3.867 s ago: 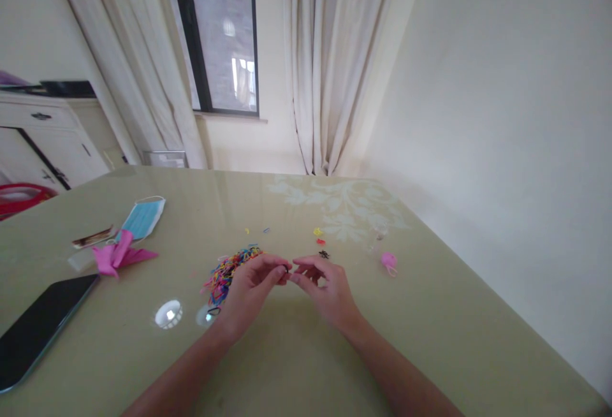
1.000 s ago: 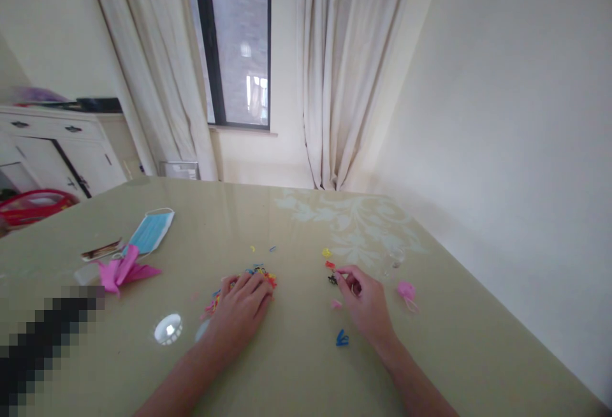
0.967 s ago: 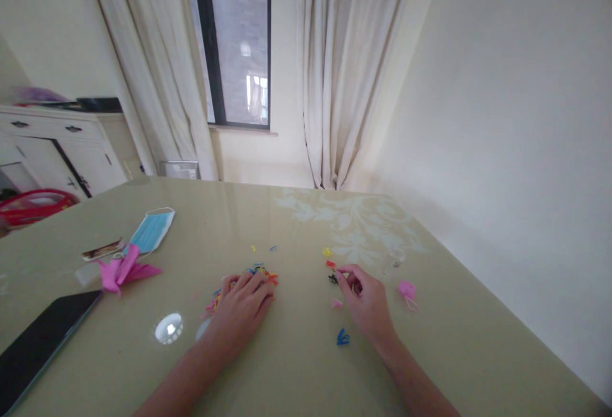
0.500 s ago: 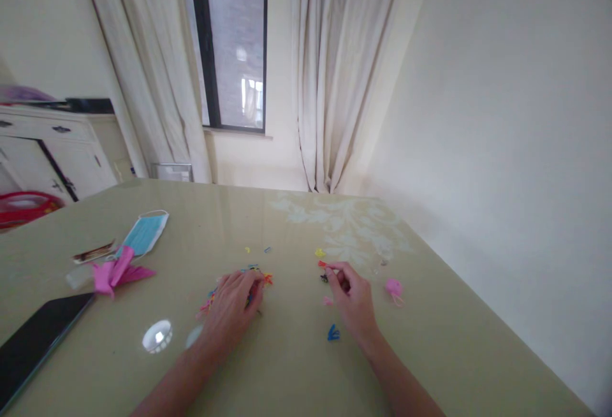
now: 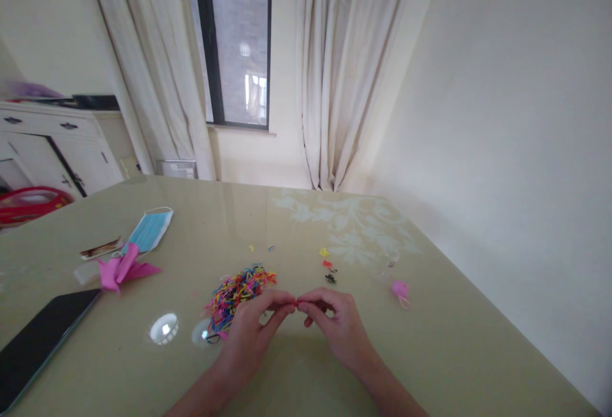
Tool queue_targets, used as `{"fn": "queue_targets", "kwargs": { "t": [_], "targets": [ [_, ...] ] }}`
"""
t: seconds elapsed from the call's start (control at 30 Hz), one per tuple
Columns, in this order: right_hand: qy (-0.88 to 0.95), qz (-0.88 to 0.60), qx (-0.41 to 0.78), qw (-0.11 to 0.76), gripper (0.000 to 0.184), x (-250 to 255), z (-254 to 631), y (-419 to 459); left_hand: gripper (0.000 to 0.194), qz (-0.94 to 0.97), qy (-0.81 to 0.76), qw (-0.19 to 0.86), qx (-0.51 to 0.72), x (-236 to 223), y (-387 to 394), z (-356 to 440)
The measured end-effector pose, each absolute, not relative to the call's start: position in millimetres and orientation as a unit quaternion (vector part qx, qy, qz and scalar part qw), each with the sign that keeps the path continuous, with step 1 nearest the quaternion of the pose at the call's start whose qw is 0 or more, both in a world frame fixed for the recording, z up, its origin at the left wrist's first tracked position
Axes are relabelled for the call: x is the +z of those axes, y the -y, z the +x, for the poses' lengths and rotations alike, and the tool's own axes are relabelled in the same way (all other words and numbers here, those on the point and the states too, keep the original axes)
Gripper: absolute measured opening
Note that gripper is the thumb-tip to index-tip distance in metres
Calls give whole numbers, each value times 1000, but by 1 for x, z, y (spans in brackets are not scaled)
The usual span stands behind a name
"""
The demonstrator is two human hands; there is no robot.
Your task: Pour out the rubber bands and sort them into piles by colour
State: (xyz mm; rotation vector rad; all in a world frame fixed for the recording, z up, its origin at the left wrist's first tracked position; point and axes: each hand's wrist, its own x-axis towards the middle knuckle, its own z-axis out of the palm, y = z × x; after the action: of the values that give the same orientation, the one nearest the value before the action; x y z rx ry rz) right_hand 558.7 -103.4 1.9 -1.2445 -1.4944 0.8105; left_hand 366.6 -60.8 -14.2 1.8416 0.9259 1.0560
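My left hand (image 5: 252, 326) and my right hand (image 5: 338, 322) meet at their fingertips just above the table. Between the two pinches shows a tiny bit of a red rubber band (image 5: 296, 303), mostly hidden by the fingers. Beside my left hand lies a heaped pile of small multicoloured rubber bands (image 5: 235, 292). Beyond my right hand, small groups of yellow bands (image 5: 324, 252), red bands (image 5: 327, 264) and black bands (image 5: 330, 278) lie in a rough column.
A dark phone (image 5: 45, 328) lies at the left edge. Past it are a pink folded paper piece (image 5: 125, 270) and a blue face mask (image 5: 149, 231). Two clear domed discs, one a bright disc (image 5: 164, 328), sit left of the pile. A pink bundle (image 5: 400, 289) is at right.
My left hand has come off the pile, moving right and nearer. My right hand has left the red group and moved left and nearer. Both fingertips now meet at a red band.
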Motion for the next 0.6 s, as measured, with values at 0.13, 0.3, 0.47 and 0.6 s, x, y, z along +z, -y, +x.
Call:
{"fn": "queue_targets", "kwargs": {
  "t": [0.13,0.3,0.47,0.6],
  "targets": [
    [651,-507,281,490,19,1,560,106,19,731,-362,386,431,-13,61,366],
    [700,-488,191,485,24,0,560,109,22,736,-351,389,428,-13,62,365],
    [718,-470,132,497,30,0,564,110,17,759,-316,358,443,-12,59,363],
    [705,-463,113,525,25,0,569,109,18,761,-311,348,451,-11,57,362]
  ]
}}
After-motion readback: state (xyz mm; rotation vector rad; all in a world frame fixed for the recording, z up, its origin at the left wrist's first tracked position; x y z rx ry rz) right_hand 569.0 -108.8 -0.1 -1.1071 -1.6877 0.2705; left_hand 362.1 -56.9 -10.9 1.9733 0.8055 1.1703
